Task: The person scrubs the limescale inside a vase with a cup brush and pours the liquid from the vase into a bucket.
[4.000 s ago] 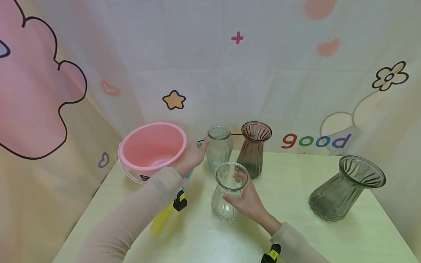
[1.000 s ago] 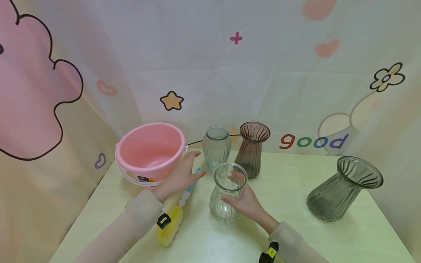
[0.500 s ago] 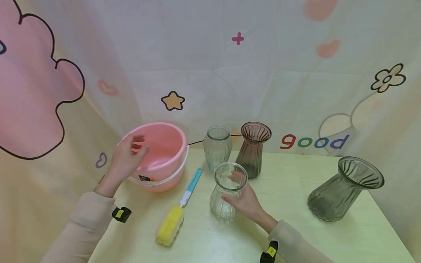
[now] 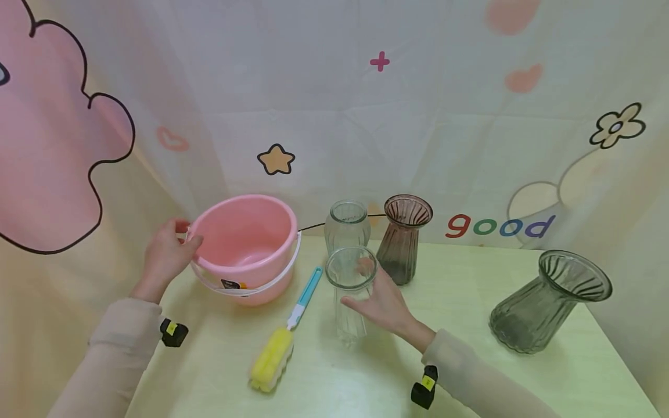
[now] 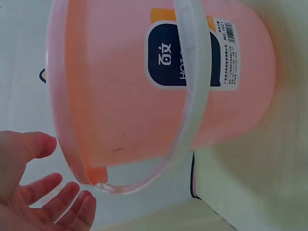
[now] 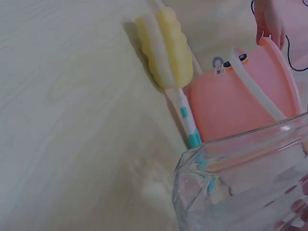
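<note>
Right hand (image 4: 387, 302) grasps clear glass vase (image 4: 348, 319); left hand (image 4: 168, 253), fingers loose and not gripping, is at the left rim of pink bucket (image 4: 268, 274). Brush (image 4: 295, 315) (yellow sponge head nearest the person) lies on table (image 4: 449, 348) between them.

A person's left hand (image 4: 164, 252) is at the left rim of a round pink plastic bucket (image 4: 274, 268), whose white handle (image 4: 267, 286) hangs across its front. The right hand (image 4: 384, 299) holds a clear, wide-mouthed glass vase (image 4: 347, 318) over a pale wooden table (image 4: 324, 389). Between bucket and held vase lies 1 brush with a yellow sponge head and blue-and-white handle (image 4: 282, 342).

Another 3 glass vases are on the table: 1 clear, rounded vase (image 4: 347, 232) behind the held vase; 1 flared, reddish-brown vase (image 4: 401, 244) just beside it; and 1 flared, ribbed grey-green vase (image 4: 538, 302) well apart at the right. A pale printed curtain (image 4: 334, 87) hangs behind, with "good" in coloured letters.
</note>
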Action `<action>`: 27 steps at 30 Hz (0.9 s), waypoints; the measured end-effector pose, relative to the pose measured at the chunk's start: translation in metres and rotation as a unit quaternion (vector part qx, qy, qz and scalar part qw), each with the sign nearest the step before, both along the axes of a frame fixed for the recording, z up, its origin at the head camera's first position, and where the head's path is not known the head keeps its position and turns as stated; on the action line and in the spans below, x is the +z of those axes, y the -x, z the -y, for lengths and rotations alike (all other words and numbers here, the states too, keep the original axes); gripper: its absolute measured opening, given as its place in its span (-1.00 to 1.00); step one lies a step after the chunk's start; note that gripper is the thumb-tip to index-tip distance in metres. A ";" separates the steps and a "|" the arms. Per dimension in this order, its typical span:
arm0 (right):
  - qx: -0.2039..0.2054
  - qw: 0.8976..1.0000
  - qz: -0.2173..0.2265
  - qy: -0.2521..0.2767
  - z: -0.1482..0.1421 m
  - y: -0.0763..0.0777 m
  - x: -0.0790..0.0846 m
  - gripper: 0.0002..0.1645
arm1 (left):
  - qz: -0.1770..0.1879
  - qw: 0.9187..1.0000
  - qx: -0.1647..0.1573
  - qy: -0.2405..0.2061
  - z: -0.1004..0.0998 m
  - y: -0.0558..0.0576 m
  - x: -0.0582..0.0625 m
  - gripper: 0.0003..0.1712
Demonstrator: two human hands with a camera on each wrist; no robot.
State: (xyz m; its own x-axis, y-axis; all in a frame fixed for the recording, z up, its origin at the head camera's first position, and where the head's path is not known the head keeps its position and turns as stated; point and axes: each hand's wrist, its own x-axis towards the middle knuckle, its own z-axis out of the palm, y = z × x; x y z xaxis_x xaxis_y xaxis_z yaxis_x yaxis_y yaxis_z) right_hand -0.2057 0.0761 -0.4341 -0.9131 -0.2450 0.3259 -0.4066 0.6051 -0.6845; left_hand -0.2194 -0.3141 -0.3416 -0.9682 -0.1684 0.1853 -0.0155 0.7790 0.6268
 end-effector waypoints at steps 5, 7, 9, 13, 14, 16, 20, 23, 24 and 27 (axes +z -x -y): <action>0.013 0.997 -0.054 -0.055 0.011 0.010 0.040 -0.04 | 0.047 0.999 0.013 -0.005 0.004 0.004 -0.001 -0.38; 0.014 0.995 -0.058 -0.085 0.016 0.013 0.057 -0.06 | 0.062 0.998 0.016 -0.010 0.005 0.006 0.000 -0.38; 0.016 0.991 -0.057 -0.119 0.021 0.015 0.073 -0.06 | 0.075 0.997 0.017 -0.014 0.006 0.008 0.000 -0.38; 0.028 0.984 -0.056 -0.167 0.033 0.021 0.106 -0.10 | 0.102 0.994 0.021 -0.042 0.010 0.013 0.000 -0.39; 0.033 0.982 -0.061 -0.176 0.036 0.023 0.114 -0.10 | 0.110 0.992 0.022 -0.052 0.011 0.014 0.000 -0.39; 0.050 0.978 -0.074 -0.187 0.043 0.026 0.129 -0.08 | 0.122 0.989 0.025 -0.073 0.013 0.017 0.000 -0.39; 0.061 0.964 -0.100 -0.241 0.058 0.033 0.155 0.01 | 0.140 0.984 0.033 -0.103 0.015 0.021 -0.001 -0.40; 0.044 0.943 -0.113 -0.309 0.070 0.037 0.170 0.04 | 0.149 0.981 0.036 -0.121 0.015 0.022 -0.002 -0.39; 0.039 0.935 -0.119 -0.332 0.074 0.039 0.174 0.05 | 0.149 0.980 0.035 -0.125 0.015 0.022 -0.002 -0.39; 0.026 0.909 -0.131 -0.394 0.085 0.042 0.182 0.06 | 0.151 0.979 0.033 -0.130 0.014 0.021 -0.002 -0.38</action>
